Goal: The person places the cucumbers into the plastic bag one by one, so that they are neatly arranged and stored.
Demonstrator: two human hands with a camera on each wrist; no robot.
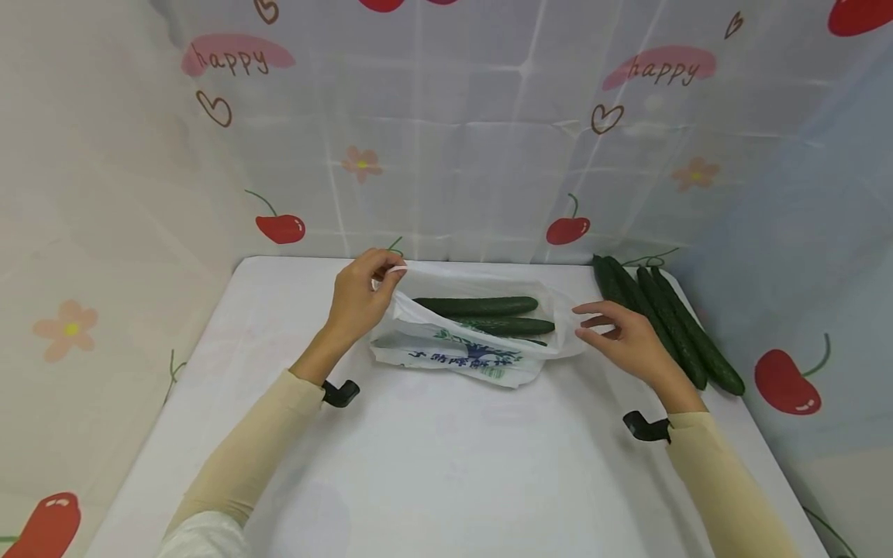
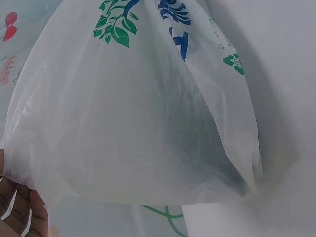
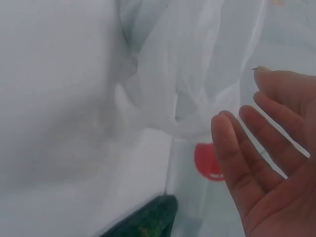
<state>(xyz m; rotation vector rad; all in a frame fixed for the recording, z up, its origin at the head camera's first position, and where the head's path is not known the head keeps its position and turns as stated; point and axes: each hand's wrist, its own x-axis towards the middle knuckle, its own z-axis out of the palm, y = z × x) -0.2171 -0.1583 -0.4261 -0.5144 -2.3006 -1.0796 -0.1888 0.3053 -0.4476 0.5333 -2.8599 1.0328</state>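
Observation:
A white plastic bag (image 1: 446,353) with blue and green print lies on the table, its mouth gaping, with dark green cucumbers (image 1: 481,307) inside. My left hand (image 1: 359,298) pinches the bag's upper left edge; in the left wrist view its fingers (image 2: 19,210) are at the lower left beside the bag (image 2: 108,123). At the bag's right end, my right hand (image 1: 631,345) has relaxed, slightly bent fingers and holds nothing. The right wrist view shows that hand (image 3: 271,148) close beside the bag (image 3: 177,64); whether a fingertip touches it I cannot tell.
Several more cucumbers (image 1: 691,325) lie side by side at the table's right back edge, just beyond my right hand; one cucumber end (image 3: 153,217) shows in the right wrist view. The white table (image 1: 446,465) meets a printed curtain (image 1: 460,186) behind the bag.

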